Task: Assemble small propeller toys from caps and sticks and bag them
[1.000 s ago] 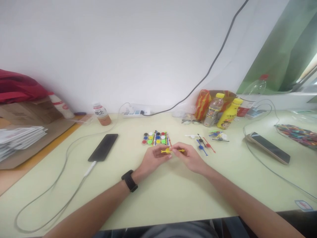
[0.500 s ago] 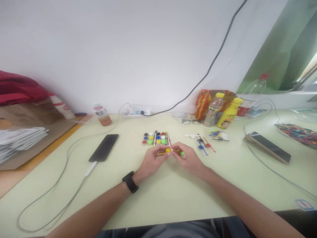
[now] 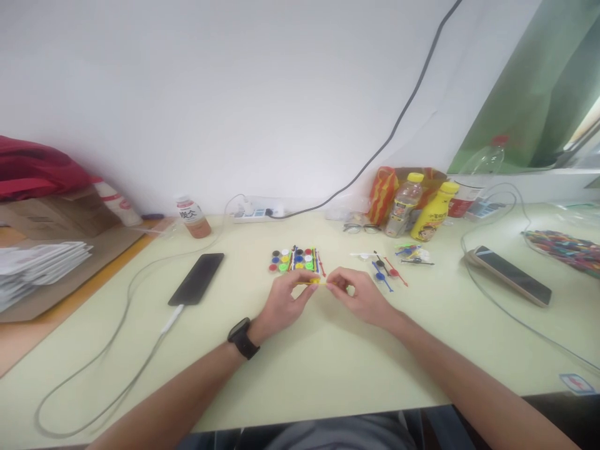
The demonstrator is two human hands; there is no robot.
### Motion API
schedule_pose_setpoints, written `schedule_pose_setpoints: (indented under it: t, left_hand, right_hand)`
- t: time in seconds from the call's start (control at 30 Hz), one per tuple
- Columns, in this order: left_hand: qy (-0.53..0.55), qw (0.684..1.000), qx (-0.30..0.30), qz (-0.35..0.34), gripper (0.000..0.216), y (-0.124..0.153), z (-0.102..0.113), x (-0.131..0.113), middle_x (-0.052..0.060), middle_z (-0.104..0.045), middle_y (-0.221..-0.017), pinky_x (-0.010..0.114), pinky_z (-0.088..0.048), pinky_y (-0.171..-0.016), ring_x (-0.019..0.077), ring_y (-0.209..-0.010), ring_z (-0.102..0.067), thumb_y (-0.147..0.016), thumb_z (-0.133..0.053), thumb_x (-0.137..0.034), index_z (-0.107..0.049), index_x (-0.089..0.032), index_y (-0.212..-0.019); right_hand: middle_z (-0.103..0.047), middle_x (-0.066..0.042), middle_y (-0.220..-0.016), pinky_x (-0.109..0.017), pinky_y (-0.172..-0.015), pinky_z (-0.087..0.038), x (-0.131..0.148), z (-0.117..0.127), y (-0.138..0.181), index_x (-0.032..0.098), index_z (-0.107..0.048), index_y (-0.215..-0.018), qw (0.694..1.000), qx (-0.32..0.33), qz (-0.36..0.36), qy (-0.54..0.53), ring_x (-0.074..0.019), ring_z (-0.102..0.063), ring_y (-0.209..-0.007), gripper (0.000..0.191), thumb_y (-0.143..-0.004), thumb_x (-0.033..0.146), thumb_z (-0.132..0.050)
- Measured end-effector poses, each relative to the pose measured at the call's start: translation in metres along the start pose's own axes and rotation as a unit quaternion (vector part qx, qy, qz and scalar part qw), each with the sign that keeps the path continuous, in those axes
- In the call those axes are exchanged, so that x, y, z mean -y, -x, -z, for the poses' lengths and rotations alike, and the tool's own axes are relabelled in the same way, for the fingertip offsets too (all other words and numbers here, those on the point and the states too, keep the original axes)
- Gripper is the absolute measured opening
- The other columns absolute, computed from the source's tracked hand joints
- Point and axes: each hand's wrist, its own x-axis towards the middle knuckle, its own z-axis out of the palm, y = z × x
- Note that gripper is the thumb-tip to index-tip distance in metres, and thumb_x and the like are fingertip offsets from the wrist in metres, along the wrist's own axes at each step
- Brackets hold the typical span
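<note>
My left hand (image 3: 285, 303) pinches a small yellow arrow spinner (image 3: 315, 281) between thumb and fingers, its round disc showing at the fingertips. Close against it, my right hand (image 3: 360, 295) is closed at thumb and forefinger on the spinner's right end; fingers cover much of that part. Just beyond the hands lie rows of coloured round discs (image 3: 281, 259) and several thin plastic arrows (image 3: 321, 264). Right of them rest spinners with discs on their arrows, among them a blue spinner (image 3: 380, 276) and a red one (image 3: 394, 272).
A black phone (image 3: 197, 279) on a charging cable lies left, another phone (image 3: 510, 277) right. Bottles (image 3: 434, 212), glasses (image 3: 362, 229) and a power strip (image 3: 255, 214) stand along the wall. A pile of coloured pieces (image 3: 562, 250) sits far right.
The yellow spinner has turned so that its disc appears more edge-on. My right hand has shifted slightly right, its fingers more curled; a green piece near it is out of sight.
</note>
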Motion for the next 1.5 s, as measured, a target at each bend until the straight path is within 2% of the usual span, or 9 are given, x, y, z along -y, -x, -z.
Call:
schedule_pose_setpoints:
  t: [0.3,0.43,0.57,0.83,0.9,0.97,1.07,1.13,1.5]
  left_hand:
    - [0.129,0.988,0.069,0.044,0.018,0.002,0.003,-0.009,0.012,-0.075,-0.116,0.04,-0.056,-0.103,0.0253,-0.112,-0.07,-0.095,-0.071,-0.033,-0.076,-0.017,-0.101]
    - [0.168,0.979,0.069,0.091,0.03,-0.002,0.004,-0.007,0.01,-0.076,-0.109,0.039,-0.058,-0.098,0.0228,-0.103,-0.072,-0.089,-0.078,-0.034,-0.074,-0.02,-0.115]
    - [0.178,0.976,0.043,0.122,0.033,-0.003,0.003,-0.002,0.008,-0.076,-0.105,0.036,-0.06,-0.095,0.0208,-0.098,-0.072,-0.084,-0.083,-0.035,-0.075,-0.019,-0.112]
    - [0.189,0.972,0.016,0.14,0.03,-0.003,0.003,0.0,0.009,-0.078,-0.109,0.04,-0.06,-0.099,0.0234,-0.104,-0.074,-0.081,-0.086,-0.035,-0.077,-0.018,-0.103]
    - [0.187,0.973,0.012,0.138,0.03,-0.003,0.004,0.0,0.009,-0.078,-0.108,0.04,-0.059,-0.1,0.0237,-0.104,-0.074,-0.081,-0.086,-0.035,-0.077,-0.018,-0.103]
    - [0.183,0.973,0.01,0.139,0.029,-0.003,0.004,0.001,0.009,-0.078,-0.108,0.041,-0.06,-0.1,0.024,-0.103,-0.074,-0.081,-0.085,-0.036,-0.077,-0.017,-0.102]
    - [0.183,0.972,0.008,0.144,0.03,-0.003,0.003,0.002,0.009,-0.078,-0.108,0.04,-0.06,-0.098,0.0236,-0.102,-0.074,-0.081,-0.085,-0.036,-0.077,-0.017,-0.102]
    - [0.189,0.971,0.005,0.145,0.03,-0.003,0.003,0.002,0.008,-0.078,-0.107,0.039,-0.06,-0.097,0.0231,-0.102,-0.074,-0.081,-0.086,-0.035,-0.077,-0.018,-0.102]
    - [0.238,0.952,0.002,0.192,0.035,-0.005,0.003,0.0,0.01,-0.077,-0.112,0.041,-0.058,-0.098,0.0237,-0.101,-0.073,-0.081,-0.086,-0.038,-0.077,-0.017,-0.107]
  right_hand:
    - [-0.063,-0.003,-0.078,-0.03,-0.066,-0.047,-0.007,0.006,-0.007,0.019,-0.069,-0.095,0.994,0.0,-0.036,-0.105,-0.0167,-0.056,-0.071,0.026,-0.093,0.045,-0.064]
    - [-0.062,-0.002,-0.082,-0.03,-0.067,-0.049,-0.01,0.006,-0.008,0.02,-0.068,-0.105,0.991,-0.023,-0.044,-0.128,-0.0169,-0.058,-0.073,0.032,-0.093,0.05,-0.064]
    - [-0.055,0.0,-0.078,-0.03,-0.065,-0.047,-0.013,0.007,-0.005,0.023,-0.061,-0.125,0.994,-0.064,-0.02,-0.088,-0.0168,-0.055,-0.07,0.038,-0.097,0.049,-0.059]
    - [-0.053,0.001,-0.081,-0.03,-0.063,-0.042,-0.006,-0.001,0.004,0.027,-0.037,-0.154,0.997,-0.021,0.022,-0.066,-0.0162,-0.048,-0.067,0.054,-0.104,0.046,-0.047]
    - [-0.052,0.001,-0.079,-0.03,-0.063,-0.04,-0.006,-0.002,0.004,0.026,-0.049,-0.143,0.997,-0.032,0.005,-0.076,-0.016,-0.046,-0.066,0.045,-0.104,0.049,-0.045]
    - [-0.047,0.001,-0.069,-0.03,-0.06,-0.038,-0.006,0.0,0.004,0.023,-0.068,-0.102,0.995,0.0,-0.026,-0.092,-0.0154,-0.043,-0.061,0.044,-0.106,0.054,-0.037]
    - [-0.032,0.002,-0.051,-0.031,-0.055,-0.031,-0.007,0.005,0.001,0.021,-0.042,-0.052,0.985,0.095,-0.058,-0.134,-0.0133,-0.032,-0.051,0.07,-0.106,0.062,-0.027]
    - [-0.03,0.003,-0.05,-0.031,-0.055,-0.029,-0.007,0.008,-0.001,0.022,-0.036,-0.049,0.982,0.09,-0.058,-0.159,-0.0131,-0.029,-0.051,0.071,-0.104,0.066,-0.028]
    - [-0.044,0.002,-0.06,-0.028,-0.054,-0.032,-0.005,0.014,-0.006,0.02,-0.053,-0.068,0.99,-0.051,-0.051,-0.125,-0.0133,-0.04,-0.057,0.052,-0.101,0.061,-0.048]
